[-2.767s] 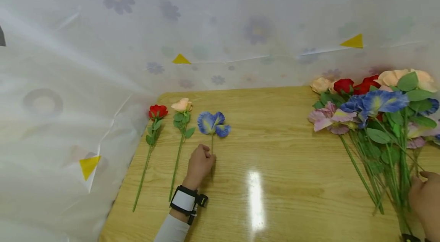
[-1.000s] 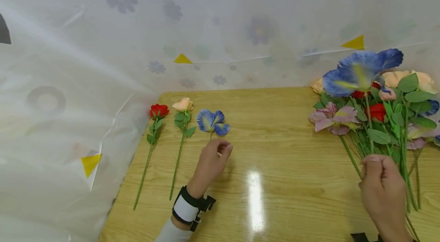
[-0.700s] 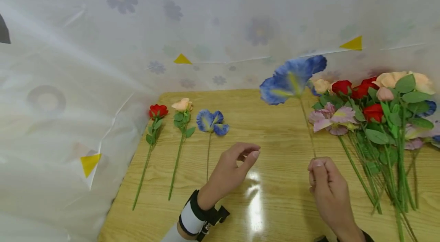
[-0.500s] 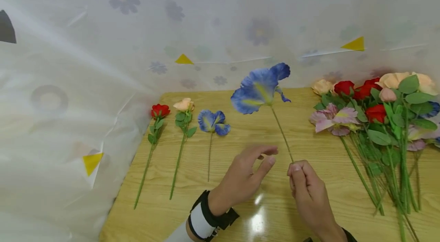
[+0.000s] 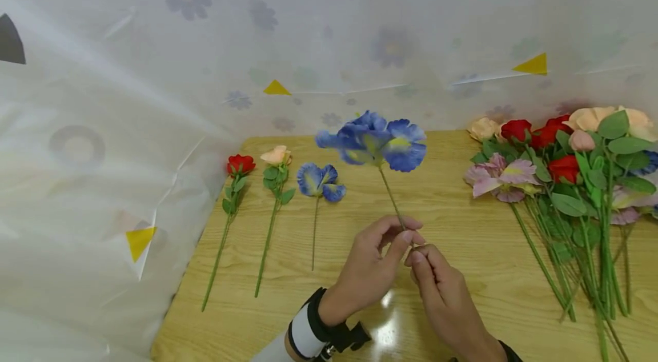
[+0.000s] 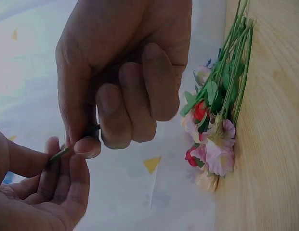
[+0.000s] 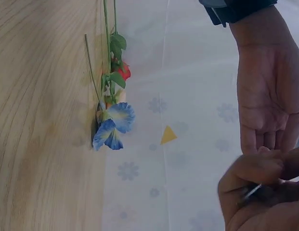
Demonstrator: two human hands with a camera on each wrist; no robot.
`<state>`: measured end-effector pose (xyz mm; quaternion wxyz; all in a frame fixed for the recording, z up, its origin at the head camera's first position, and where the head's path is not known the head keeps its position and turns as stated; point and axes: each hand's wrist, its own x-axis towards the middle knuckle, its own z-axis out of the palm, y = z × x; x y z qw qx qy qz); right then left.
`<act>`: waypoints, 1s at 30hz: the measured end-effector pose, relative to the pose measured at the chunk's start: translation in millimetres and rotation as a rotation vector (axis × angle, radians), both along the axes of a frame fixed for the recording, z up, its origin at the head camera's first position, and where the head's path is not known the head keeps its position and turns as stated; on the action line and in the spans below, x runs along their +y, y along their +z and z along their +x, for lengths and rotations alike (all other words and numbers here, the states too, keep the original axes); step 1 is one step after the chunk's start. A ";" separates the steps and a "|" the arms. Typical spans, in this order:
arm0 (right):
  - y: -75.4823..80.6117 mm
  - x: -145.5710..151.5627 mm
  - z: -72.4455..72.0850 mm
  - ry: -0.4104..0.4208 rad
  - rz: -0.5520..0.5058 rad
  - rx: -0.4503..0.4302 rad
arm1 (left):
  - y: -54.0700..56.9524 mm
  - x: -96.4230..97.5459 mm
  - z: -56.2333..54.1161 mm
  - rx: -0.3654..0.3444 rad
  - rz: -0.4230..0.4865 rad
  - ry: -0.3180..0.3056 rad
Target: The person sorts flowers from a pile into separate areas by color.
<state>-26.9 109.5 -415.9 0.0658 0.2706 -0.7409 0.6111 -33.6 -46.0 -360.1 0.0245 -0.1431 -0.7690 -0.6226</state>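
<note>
A blue artificial iris [image 5: 406, 148] with yellow streaks stands upright over the middle of the table, its bloom facing away toward the wall. Low on its thin stem, my right hand [image 5: 444, 296] pinches it between thumb and curled fingers. Just above that grip, my left hand [image 5: 370, 265] has its thumb and fingers on the same stem. In the left wrist view, the green stem [image 6: 58, 155] passes between the left thumb and fingers into the right hand's fingertips. A second blue iris [image 5: 315, 182] lies to the left of the hands.
Left of that iris lie a peach rose [image 5: 276, 155] and a red rose [image 5: 240, 164], stems toward me, spaced in a row. A heap of mixed flowers [image 5: 506, 176] covers the table's right side. Patterned white sheeting [image 5: 319, 19] hangs behind the wooden table [image 5: 462, 225].
My right hand has lifted the iris off the right heap and carried it left to the middle. My left hand has left the lying iris, moved right and taken the held stem.
</note>
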 end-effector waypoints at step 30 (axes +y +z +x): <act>-32.5 181.6 -66.1 -0.531 0.647 -0.325 | -15.6 -91.4 -10.7 0.033 -0.047 0.503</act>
